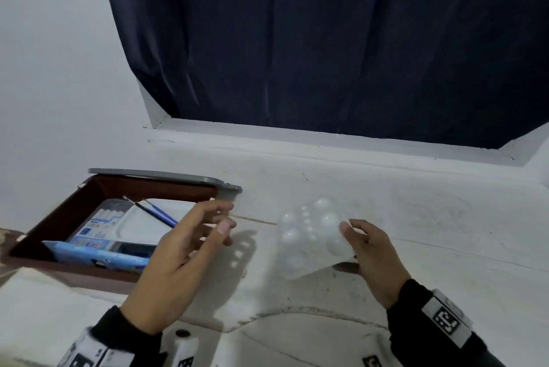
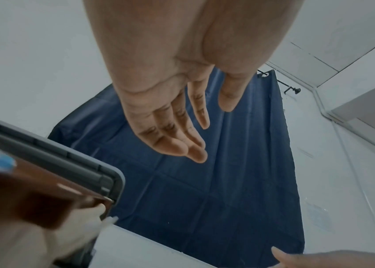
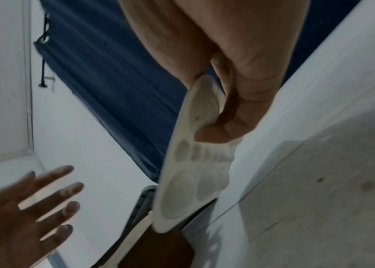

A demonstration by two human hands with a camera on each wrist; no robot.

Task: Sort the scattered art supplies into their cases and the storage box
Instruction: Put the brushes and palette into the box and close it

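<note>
My right hand (image 1: 361,243) pinches one edge of a white plastic paint palette (image 1: 312,237) with round wells and holds it tilted above the white surface. In the right wrist view the palette (image 3: 191,163) hangs from thumb and fingers. My left hand (image 1: 190,236) hovers open, fingers spread, between the palette and the brown storage box (image 1: 59,218), holding nothing. The box stands open at the left and holds paint-tube packs, a blue case (image 1: 98,256) and two brushes (image 1: 154,213). Its grey lid (image 1: 166,178) leans behind it.
A dark blue curtain (image 1: 326,39) hangs over a white ledge (image 1: 297,140) behind the work surface. White wall stands at the left. The box rim and grey lid (image 2: 56,157) lie just left of my left hand (image 2: 172,127).
</note>
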